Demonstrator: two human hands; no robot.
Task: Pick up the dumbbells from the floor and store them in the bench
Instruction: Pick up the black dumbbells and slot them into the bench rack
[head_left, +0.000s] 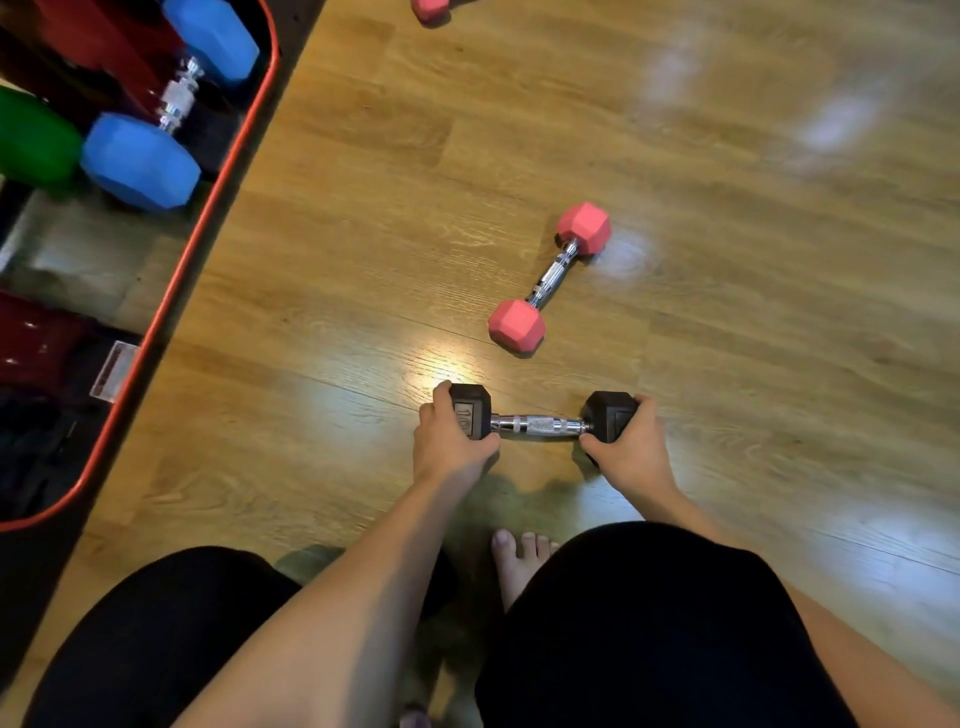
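Two hands, left hand (449, 441) and right hand (631, 449), each wrap one head of a black dumbbell (540, 423) on the floor (727, 156), likely sharing its weight for the lift; beyond it lies a pink dumbbell (550, 278), with the open storage bench (208, 218) to its left.

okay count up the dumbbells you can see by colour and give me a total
Black dumbbell, in both hands: 1
Pink dumbbells, one whole, one cut off at the top edge: 2
Blue dumbbell, in the bench: 1
Total: 4
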